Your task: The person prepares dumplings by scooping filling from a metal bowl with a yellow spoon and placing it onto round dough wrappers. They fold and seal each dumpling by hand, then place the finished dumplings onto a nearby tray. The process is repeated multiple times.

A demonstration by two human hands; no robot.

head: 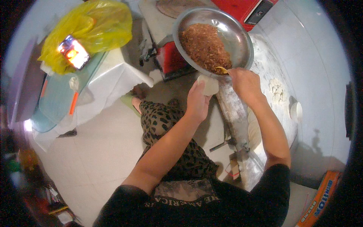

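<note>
Ahead of me is a wide steel bowl [238,42] of reddish-brown minced filling [205,45]. My right hand [246,85], at the bowl's near rim, grips a small yellow utensil [221,69] whose tip is in the filling. Just below the rim, a thin round dough wrapper [209,86] lies in my left hand [197,100], held by the fingers and thumb. Small pale dough pieces [277,90] lie on the floured board [262,65] to the right of my right hand.
A white round object [296,112] is at the board's right side. On the left, a lit phone [75,53] rests by a yellow plastic bag [110,25], over a table with a white cover [109,81]. An orange printed box [320,198] is at lower right.
</note>
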